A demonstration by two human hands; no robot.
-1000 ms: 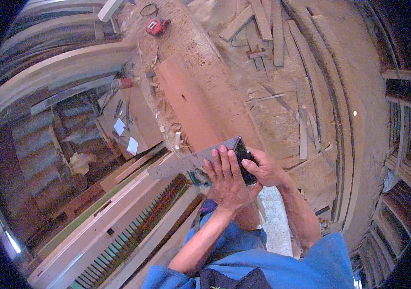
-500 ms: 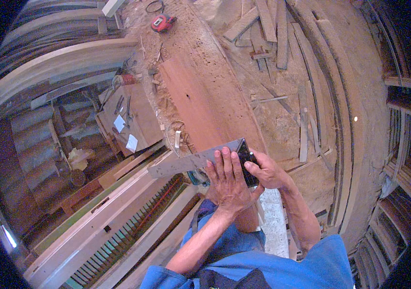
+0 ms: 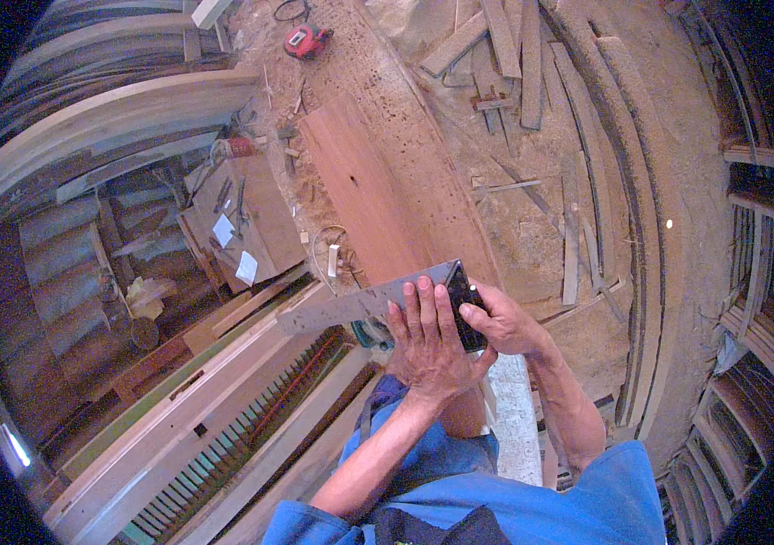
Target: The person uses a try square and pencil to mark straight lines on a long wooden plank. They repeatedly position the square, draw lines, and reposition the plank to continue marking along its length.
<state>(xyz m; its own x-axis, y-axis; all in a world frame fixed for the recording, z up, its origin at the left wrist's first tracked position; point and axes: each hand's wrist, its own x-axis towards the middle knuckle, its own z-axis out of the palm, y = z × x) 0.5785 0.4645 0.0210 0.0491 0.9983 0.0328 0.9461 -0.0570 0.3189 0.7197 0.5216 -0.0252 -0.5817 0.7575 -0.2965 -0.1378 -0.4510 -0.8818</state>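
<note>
Both hands are on a carpenter's square (image 3: 364, 304). Left hand (image 3: 428, 350) has its fingers spread flat over the metal blade near the corner, a pressing grip more than a wrap, so I'd call it closed on the square. Right hand (image 3: 500, 322) curls its grip around the dark handle end (image 3: 464, 304), thumb on top.

The square sits in front of the person's chest, blade running out to the left, above the near end of a long reddish-brown board (image 3: 378, 204) that stretches away across the sawdust-covered floor. Can't really tell if the blade is lying on the board or held just above it; the hands cover that spot.

How far along? My guess is it's early. I don't see any pencil or marking tool in either hand, and no drawn line shows on the board, though something that fine would be too small to make out anyway. So the square is in hand near the board's end, and any marking or cutting looks not yet done.

Around it: a red tape measure (image 3: 305, 41) well off at the far end, loose wood strips (image 3: 514, 64) to the right, and a wooden box with tools (image 3: 241, 213) to the left.
</note>
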